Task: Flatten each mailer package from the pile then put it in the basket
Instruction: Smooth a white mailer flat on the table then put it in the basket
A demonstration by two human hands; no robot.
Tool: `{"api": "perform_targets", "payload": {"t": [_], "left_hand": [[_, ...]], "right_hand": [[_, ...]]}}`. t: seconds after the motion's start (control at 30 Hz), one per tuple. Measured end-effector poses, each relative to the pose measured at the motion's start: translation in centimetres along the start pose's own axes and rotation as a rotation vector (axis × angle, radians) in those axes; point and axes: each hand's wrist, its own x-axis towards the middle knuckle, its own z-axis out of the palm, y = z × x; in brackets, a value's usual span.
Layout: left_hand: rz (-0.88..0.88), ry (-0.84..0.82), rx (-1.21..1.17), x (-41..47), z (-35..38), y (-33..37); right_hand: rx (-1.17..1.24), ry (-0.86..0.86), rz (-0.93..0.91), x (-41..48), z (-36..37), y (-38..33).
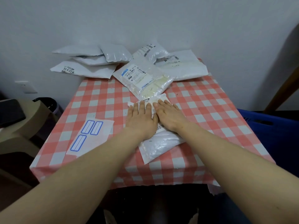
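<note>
A glossy, crinkled white plastic mailer (159,146) lies slantwise mid-table on the red-and-white checked cloth (100,101), with a printed label on its far half. The left hand (141,120) and right hand (169,117) press on it side by side, palms down, fingers straight and close together, both forearms stretched forward. Its far end touches a clear bag (145,80) with pale contents. Behind that, the pile (90,62) of puffy white mailers sits by the wall. A sheet (92,136) with 3 blue-outlined boxes lies to the left, and a blue basket (267,126) stands off the table's right edge.
</note>
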Motion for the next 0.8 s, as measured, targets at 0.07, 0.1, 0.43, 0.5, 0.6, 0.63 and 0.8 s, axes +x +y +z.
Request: {"api": "perform_targets", "payload": {"t": [0.07, 0.1, 0.43, 0.5, 0.6, 0.63, 0.8], "left_hand": [[-0.007, -0.054, -0.039, 0.0, -0.6, -0.1], [-0.009, -0.087, -0.075, -0.1, -1.0, -0.1], [-0.017, 0.014, -0.026, -3.3, -0.2, -0.3], [-0.019, 0.014, -0.025, -3.3, 0.2, -0.3], [-0.012, 0.014, 0.018, -3.4, 0.4, -0.1], [-0.015, 0.019, 0.027, -3.3, 0.4, -0.2], [-0.018, 0.024, 0.051, -3.2, 0.6, -0.2]], "right_hand": [[0.132, -0.081, 0.025, -0.2, -0.4, -0.2], [0.247, -0.097, 0.038, -0.8, -0.8, -0.3], [-0.23, -0.014, 0.011, -5.5, -0.5, 1.6], [-0.277, 0.012, 0.004, -5.6, 0.0, 1.9], [-0.316, 0.035, 0.0, -5.7, 0.3, 2.0], [-0.336, 0.038, -0.005, -5.7, 0.4, 2.0], [-0.407, 0.085, -0.011, -5.6, 0.6, 1.7]]}}
